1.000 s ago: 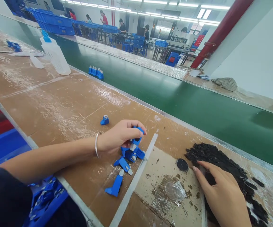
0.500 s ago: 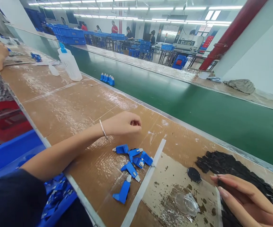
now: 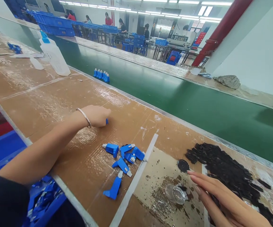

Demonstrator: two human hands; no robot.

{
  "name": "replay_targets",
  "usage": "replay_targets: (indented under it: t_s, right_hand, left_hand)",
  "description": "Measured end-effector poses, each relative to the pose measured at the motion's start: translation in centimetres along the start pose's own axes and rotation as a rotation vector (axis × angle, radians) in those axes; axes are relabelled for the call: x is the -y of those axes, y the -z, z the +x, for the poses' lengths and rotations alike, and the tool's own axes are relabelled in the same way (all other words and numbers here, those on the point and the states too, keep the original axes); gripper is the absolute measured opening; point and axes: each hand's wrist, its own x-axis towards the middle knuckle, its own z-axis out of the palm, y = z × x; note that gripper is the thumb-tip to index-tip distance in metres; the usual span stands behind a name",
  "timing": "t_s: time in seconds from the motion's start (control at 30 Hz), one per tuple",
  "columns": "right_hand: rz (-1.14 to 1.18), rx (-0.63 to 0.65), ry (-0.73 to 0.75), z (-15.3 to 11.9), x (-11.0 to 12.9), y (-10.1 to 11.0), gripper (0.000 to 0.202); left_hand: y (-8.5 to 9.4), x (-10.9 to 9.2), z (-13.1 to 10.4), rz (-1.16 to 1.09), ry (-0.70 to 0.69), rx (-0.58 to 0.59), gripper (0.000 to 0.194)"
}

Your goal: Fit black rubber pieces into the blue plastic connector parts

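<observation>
My left hand (image 3: 96, 115) reaches left across the brown cardboard table top (image 3: 56, 97), its fingers curled over a lone small blue plastic part (image 3: 107, 121) that peeks out under the knuckles. A silver bangle sits on that wrist. Several blue and white plastic parts (image 3: 124, 156) lie loose in a cluster just right of the forearm. My right hand (image 3: 221, 198) lies flat with fingers straight, holding nothing, at the near edge of a pile of small black pieces (image 3: 226, 170). A black round disc (image 3: 183, 165) and a clear little dish (image 3: 175, 194) sit close to its fingertips.
A white strip (image 3: 136, 179) runs between the blue parts and a stained pad. A green conveyor belt (image 3: 174, 94) runs along the far side, carrying a row of blue parts (image 3: 101, 74). A white bottle (image 3: 54, 55) stands far left. A blue bin (image 3: 44, 201) sits below the table edge. People work in the background.
My left hand let go of the blue cluster, lifted, and moved left onto the lone blue part. My right hand slid back off the black pile toward me.
</observation>
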Motion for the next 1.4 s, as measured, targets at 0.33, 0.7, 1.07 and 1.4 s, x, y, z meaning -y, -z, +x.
replay_targets:
  t_s: [0.33,0.7,1.07,1.4]
  right_hand:
    - [0.132,0.178,-0.054,0.5,-0.2,0.5,0.011]
    - [0.24,0.225,-0.205,-0.4,0.4,-2.0,0.018]
    - [0.952,0.003,-0.683,-0.1,-1.0,0.8,0.015]
    - [0.958,0.079,-0.521,0.0,-0.3,1.4,0.023]
  left_hand:
    - [-1.5,-2.0,1.7,-0.111,-0.108,-0.22,0.022]
    - [-2.0,-4.7,1.7,-0.396,-0.198,-0.379,0.028]
    - [-2.6,-7.9,-2.0,-1.499,-0.499,0.09,0.037]
    - [-4.6,-10.8,-7.1,-1.92,-0.743,0.668,0.035]
